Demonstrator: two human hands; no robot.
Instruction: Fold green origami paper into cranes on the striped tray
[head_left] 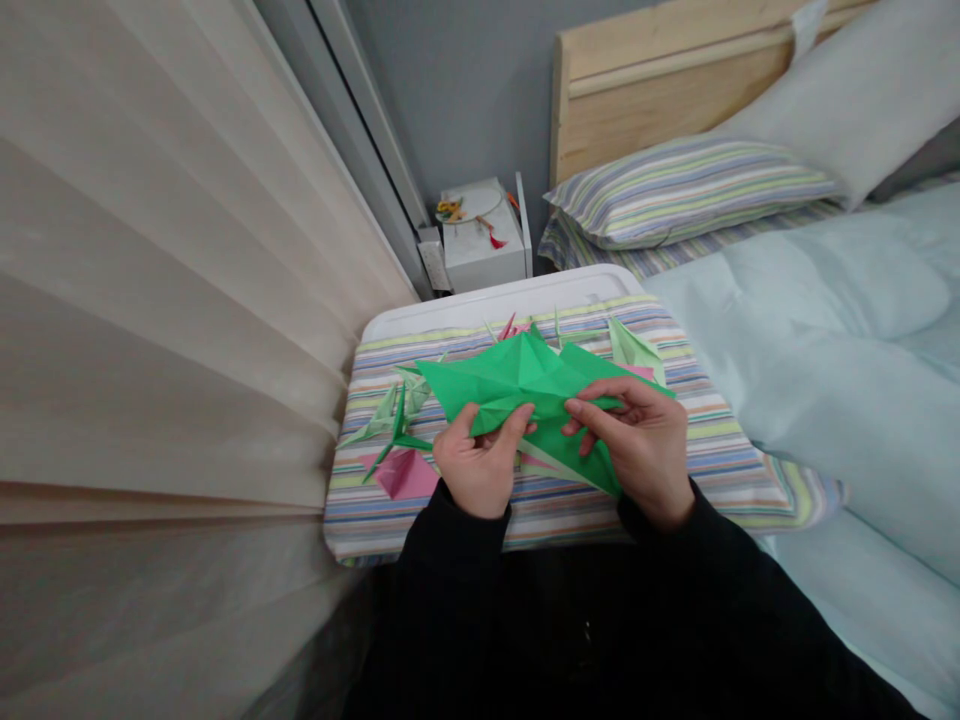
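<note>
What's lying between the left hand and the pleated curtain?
The head view shows a green origami crane and pink folded paper on striped cloth, beside the left hand.

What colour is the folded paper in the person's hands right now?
The folded paper is bright green, seen best in the head view.

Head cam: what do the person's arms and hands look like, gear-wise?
The left hand and right hand are bare: no gloves, rings or watches show. The left sleeve and right sleeve are long, black and reach the wrists; no markings or cables show.
</note>
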